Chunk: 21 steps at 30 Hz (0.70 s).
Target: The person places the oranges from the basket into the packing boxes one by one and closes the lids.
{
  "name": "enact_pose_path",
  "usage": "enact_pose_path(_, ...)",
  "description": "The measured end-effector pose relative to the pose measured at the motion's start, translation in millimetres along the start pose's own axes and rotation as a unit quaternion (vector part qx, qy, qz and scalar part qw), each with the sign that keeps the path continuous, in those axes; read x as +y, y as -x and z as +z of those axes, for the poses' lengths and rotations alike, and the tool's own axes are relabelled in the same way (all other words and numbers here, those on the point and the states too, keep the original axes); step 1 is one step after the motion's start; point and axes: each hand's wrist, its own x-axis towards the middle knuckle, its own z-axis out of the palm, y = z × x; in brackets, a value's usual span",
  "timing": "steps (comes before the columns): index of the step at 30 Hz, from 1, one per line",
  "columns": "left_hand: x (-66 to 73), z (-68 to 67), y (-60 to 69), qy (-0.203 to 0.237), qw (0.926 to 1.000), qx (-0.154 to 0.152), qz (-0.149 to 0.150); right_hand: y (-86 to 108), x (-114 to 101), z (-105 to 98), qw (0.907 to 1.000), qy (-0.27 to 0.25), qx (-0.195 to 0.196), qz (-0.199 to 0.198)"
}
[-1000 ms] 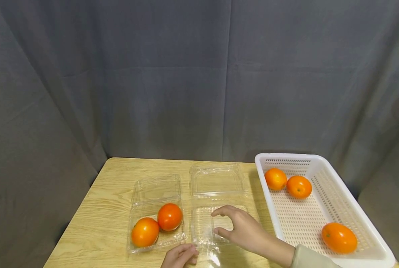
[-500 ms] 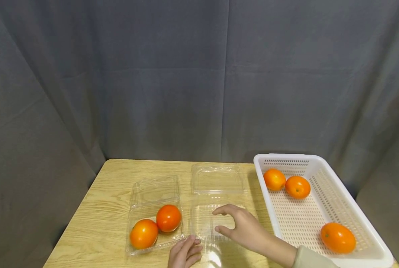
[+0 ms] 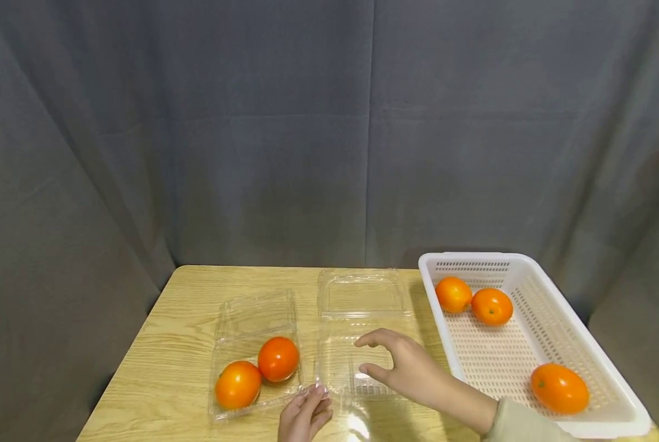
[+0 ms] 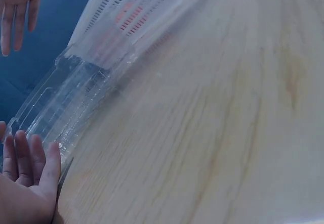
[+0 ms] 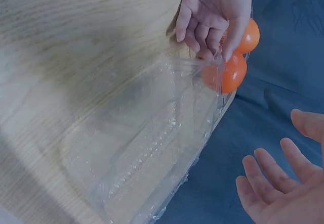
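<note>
An open clear plastic clamshell container (image 3: 337, 362) lies in the middle of the table, its lid folded back. At its near left corner my left hand (image 3: 306, 414) pinches the rim between thumb and fingers, as the right wrist view also shows (image 5: 210, 19). My right hand (image 3: 412, 368) hovers over the container's right half, thumb and fingers curved apart with nothing between them. Left of it, a second open clamshell (image 3: 257, 316) holds two round fruits, one orange (image 3: 238, 385) and one redder (image 3: 278, 359); their kind is unclear.
To the right stands a white slotted plastic basket (image 3: 489, 356). Two orange fruits (image 3: 454, 294) sit near its back left, and a larger oval one (image 3: 559, 388) near its front right. Grey curtains (image 3: 274, 135) hang behind the wooden table (image 3: 158, 344).
My left hand has moved slightly right and now pinches the container's near left corner. My right hand has shifted a little up and to the right, its fingers still apart.
</note>
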Motion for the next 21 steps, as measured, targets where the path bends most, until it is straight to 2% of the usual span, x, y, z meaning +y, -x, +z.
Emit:
enact_pose_path(6, -8.1, -5.1, -0.5, 0.006, 0.9981, -0.023, 0.058, -4.6, 4.7, -4.4, 1.0, -0.003, 0.0, -0.005)
enact_pose_path(9, -7.2, -5.0, 0.9, 0.008, 0.9986, -0.01, 0.051, -7.9, 8.4, -7.9, 1.0, -0.003, 0.0, 0.004)
enact_pose_path(12, -3.9, -3.2, 3.7, 0.01, 0.9997, 0.011, 0.02, -11.7, 14.5, -16.0, 0.9999, -0.003, 0.006, 0.009)
enact_pose_path(14, -2.8, -2.9, 5.0, 0.007, 0.9998, 0.017, 0.012, -15.6, 21.1, -23.9, 0.9998, 0.004, 0.015, 0.01)
enact_pose_path(18, -1.7, -3.7, 6.5, -0.007, 0.9998, 0.015, 0.011, -24.1, 40.1, -43.6, 0.9989, 0.008, 0.042, 0.017)
enact_pose_path(21, 0.0, -4.8, 6.1, -0.018, 0.9997, -0.003, 0.014, -28.6, 56.4, -60.0, 0.9977, 0.02, 0.061, 0.019)
